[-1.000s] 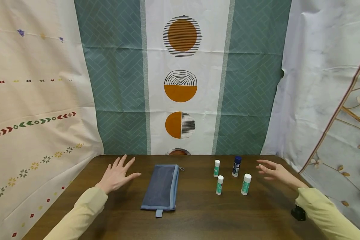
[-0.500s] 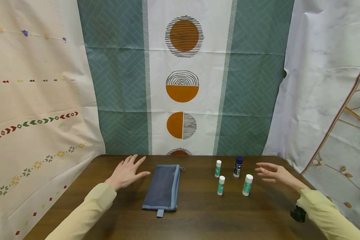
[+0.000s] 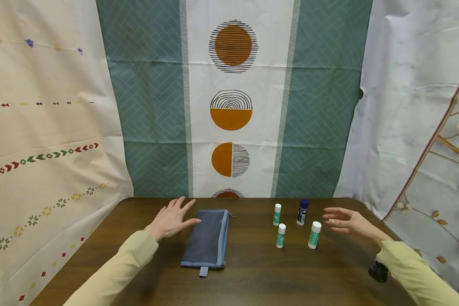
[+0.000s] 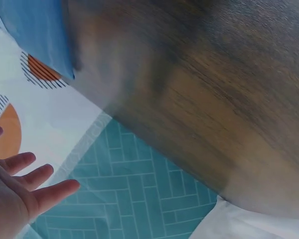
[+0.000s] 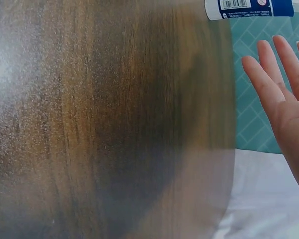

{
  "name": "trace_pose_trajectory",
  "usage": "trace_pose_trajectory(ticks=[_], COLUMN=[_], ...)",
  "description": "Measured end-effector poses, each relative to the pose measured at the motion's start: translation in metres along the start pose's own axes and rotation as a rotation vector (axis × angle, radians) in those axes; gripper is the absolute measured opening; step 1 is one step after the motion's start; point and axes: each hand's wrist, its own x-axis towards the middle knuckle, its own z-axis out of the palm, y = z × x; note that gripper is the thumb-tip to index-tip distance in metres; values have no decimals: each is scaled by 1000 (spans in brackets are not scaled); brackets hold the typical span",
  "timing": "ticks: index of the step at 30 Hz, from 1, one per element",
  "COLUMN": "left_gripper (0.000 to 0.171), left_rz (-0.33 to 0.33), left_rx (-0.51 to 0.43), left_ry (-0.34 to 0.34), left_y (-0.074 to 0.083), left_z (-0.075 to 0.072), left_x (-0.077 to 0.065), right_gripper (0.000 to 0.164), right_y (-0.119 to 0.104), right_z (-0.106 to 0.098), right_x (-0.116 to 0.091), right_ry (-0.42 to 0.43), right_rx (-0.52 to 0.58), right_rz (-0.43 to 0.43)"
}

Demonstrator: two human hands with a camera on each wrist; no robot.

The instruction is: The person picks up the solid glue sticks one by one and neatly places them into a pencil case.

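A blue mesh zip pouch lies flat on the table, its zip along the right side. My left hand hovers at the pouch's upper left with fingers spread, holding nothing. In the left wrist view, the pouch shows at the top left, apart from the hand. Three green-and-white glue sticks with white caps stand upright: a back one, a front one and a larger one. A dark blue glue stick stands behind them. To their right, my right hand hangs with loose fingers, empty.
The brown wooden table ends at a patterned teal and white cloth at the back. Light cloths hang at the left and right. A black wrist device sits at the right sleeve.
My left hand has moved right, toward the pouch, and its fingertips now come close to the pouch's left edge. My right hand has barely shifted. The pouch and glue sticks stay put.
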Motion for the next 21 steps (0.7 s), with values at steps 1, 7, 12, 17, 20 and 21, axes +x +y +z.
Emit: trace_pose_trajectory(ticks=[1, 7, 12, 17, 20, 21], left_gripper=[79, 79, 80, 81, 81, 81], left_rz=[1, 18, 31, 30, 33, 35], left_rx=[3, 17, 34, 34, 47, 50], left_ry=[-6, -25, -21, -38, -43, -43], left_y=[1, 8, 17, 28, 34, 36], left_z=[0, 2, 2, 4, 6, 8], left_x=[0, 3, 7, 8, 9, 10], right_gripper=[43, 45, 46, 48, 50, 50], right_y=[1, 3, 4, 5, 6, 7], right_z=[0, 1, 3, 5, 6, 7], right_x=[0, 1, 1, 3, 3, 4], right_ry=[-11, -13, -10, -24, -16, -15], right_rx=[12, 11, -26, -39, -38, -39], right_rz=[-5, 2, 2, 27, 53, 56])
